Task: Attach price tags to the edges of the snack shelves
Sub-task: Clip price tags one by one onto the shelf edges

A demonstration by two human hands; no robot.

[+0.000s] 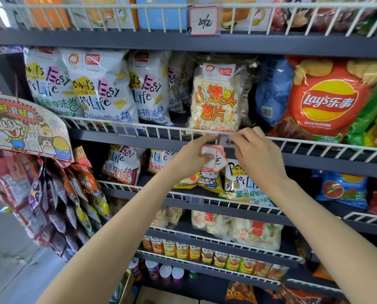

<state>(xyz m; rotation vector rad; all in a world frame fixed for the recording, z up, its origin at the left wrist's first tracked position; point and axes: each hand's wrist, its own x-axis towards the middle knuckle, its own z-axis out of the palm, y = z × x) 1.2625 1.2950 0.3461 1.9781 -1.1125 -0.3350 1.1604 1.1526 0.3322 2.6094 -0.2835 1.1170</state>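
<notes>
Fingers (pixel 240 137) of your right hand (pixel 256 154) curl over the top of a price tag (pixel 226 141) and pinch it against the white wire rail (pixel 314 143) of the second shelf, just below the clear bag of small potato crisps (pixel 217 95). That tag lies with its long axis along the rail, face toward you; your fingers cover its right part and only "4/" reads, the rest hidden.

Your left hand (pixel 192 155) grips a fanned stack of tags (pixel 212 159), white with red scalloped borders, thumb pressed on the front card, forefinger reaching up to the rail. The stack tilts slightly clockwise; its writing is too blurred to read.

Posted tag (pixel 203 20) on the top shelf rail: upright, handwritten "20" plus a character you cannot make out.

Empty clear tag holders (pixel 126 129) clip to the same rail farther left; another sits on the rail below.

Legible stock: white bags (pixel 100 84) printed "Powers Easy for Life"; red Lay's bag (pixel 330 99) at right, its lower edge cut by the rail. A cartoon hanging card (pixel 25 126) at left carries strips of sachets, text unclear.
</notes>
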